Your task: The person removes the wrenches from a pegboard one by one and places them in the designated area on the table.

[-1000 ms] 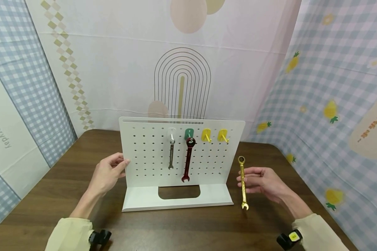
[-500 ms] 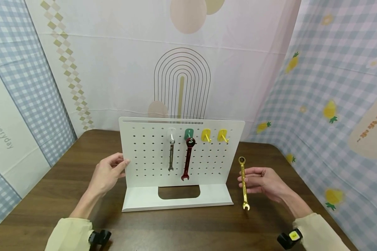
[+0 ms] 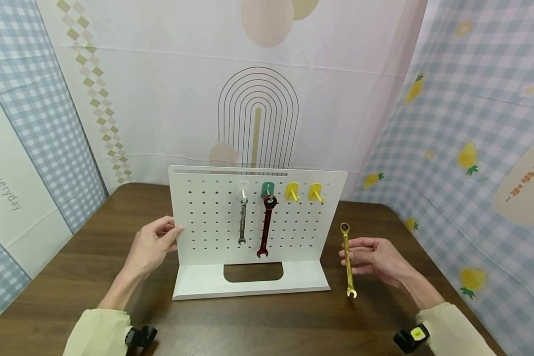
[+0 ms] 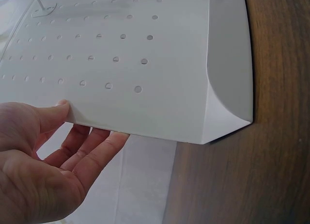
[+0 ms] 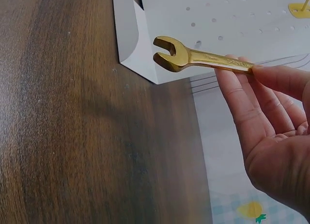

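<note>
My left hand [image 3: 153, 245] pinches the left edge of a white pegboard stand [image 3: 209, 232], thumb on the front face and fingers behind. To the right of the board, my right hand [image 3: 371, 259] holds a gold combination wrench [image 3: 348, 259] between thumb and fingers, ring end up and open end down, above the table. In the right wrist view the wrench's open end [image 5: 174, 54] points away from the fingers. A small silver wrench [image 3: 243, 222] hangs from a white hook, and a dark red wrench [image 3: 265, 227] from a green hook [image 3: 268, 188].
Two yellow hooks [image 3: 292, 192] sit side by side at the board's upper right with nothing on them. The stand rests on a brown wooden table [image 3: 249, 326]. Patterned cloth [image 3: 160, 99] hangs behind and at both sides.
My right hand has drifted slightly to the right with the gold wrench. My left hand and the pegboard stay where they were.
</note>
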{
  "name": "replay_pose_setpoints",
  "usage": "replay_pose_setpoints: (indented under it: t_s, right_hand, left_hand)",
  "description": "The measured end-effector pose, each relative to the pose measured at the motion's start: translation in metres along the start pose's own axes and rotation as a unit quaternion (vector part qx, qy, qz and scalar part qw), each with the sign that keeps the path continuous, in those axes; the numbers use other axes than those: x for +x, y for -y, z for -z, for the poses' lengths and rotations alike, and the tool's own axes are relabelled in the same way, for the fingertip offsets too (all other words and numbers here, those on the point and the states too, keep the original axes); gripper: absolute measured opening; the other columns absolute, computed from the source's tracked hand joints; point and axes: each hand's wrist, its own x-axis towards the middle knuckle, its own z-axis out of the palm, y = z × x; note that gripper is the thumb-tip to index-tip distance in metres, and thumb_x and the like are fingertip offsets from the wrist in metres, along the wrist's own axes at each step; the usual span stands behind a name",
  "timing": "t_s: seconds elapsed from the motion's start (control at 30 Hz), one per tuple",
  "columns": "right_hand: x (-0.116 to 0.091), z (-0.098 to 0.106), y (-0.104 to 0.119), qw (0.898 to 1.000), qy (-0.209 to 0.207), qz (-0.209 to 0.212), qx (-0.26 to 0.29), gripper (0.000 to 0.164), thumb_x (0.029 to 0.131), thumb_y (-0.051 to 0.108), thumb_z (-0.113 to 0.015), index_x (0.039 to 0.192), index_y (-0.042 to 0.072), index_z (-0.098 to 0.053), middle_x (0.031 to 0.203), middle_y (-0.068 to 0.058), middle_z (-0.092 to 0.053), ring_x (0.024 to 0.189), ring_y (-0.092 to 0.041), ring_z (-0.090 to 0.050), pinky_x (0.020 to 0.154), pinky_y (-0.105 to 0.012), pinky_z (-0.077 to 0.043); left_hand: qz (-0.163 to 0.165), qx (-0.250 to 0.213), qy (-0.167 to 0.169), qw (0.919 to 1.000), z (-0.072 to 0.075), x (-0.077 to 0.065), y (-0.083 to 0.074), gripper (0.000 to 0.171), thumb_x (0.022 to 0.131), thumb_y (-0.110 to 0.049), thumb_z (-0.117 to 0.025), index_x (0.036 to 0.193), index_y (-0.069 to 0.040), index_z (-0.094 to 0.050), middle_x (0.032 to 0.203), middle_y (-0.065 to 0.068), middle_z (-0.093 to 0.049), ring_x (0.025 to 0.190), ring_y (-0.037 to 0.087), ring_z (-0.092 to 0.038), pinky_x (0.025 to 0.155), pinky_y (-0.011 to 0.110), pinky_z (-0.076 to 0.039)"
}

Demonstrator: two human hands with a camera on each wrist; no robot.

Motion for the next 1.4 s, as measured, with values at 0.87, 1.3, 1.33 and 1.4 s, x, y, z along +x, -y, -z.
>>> replay_pose_setpoints:
  t_s: [0.87,1.3,1.33,1.4]
  right_hand:
    - [0.002,0.019,-0.01,0.999,-0.022,-0.019,-0.036,0.019,0.101,0.003,-0.069,0.12,0.007,-0.07,0.109,-0.001,-0.08,0.098,-0.021,-0.079,0.084,-0.037,-0.068]
    - [0.0,0.032,-0.015,0.998,-0.036,-0.029,-0.041,0.023,0.101,0.005,-0.07,0.124,0.004,-0.067,0.112,-0.003,-0.08,0.097,-0.02,-0.079,0.084,-0.037,-0.068]
    - [0.0,0.033,-0.016,0.998,-0.038,-0.03,-0.041,0.023,0.101,0.005,-0.07,0.124,0.004,-0.067,0.113,-0.003,-0.08,0.097,-0.02,-0.079,0.084,-0.037,-0.069]
    - [0.0,0.035,-0.017,0.998,-0.042,-0.033,-0.041,0.024,0.101,0.006,-0.071,0.125,0.004,-0.068,0.113,-0.003,-0.08,0.097,-0.02,-0.079,0.084,-0.037,-0.069]
  left_hand:
    - [0.004,0.003,0.001,1.0,0.0,0.0,0.0,0.023,0.109,-0.02,-0.063,0.116,0.001,-0.066,0.109,0.019,-0.067,0.092,0.022,-0.066,0.08,0.028,-0.068]
    - [0.005,0.006,0.003,1.0,0.0,-0.001,0.0,0.024,0.109,-0.02,-0.062,0.119,0.001,-0.066,0.111,0.021,-0.067,0.093,0.023,-0.067,0.081,0.029,-0.068]
    - [0.005,0.006,0.003,1.0,0.0,0.0,0.0,0.023,0.109,-0.019,-0.062,0.119,0.001,-0.066,0.111,0.021,-0.067,0.093,0.023,-0.067,0.08,0.029,-0.068]
    - [0.005,0.006,0.002,1.0,0.0,0.0,0.0,0.023,0.109,-0.019,-0.062,0.119,0.002,-0.066,0.111,0.021,-0.067,0.092,0.022,-0.067,0.08,0.028,-0.068]
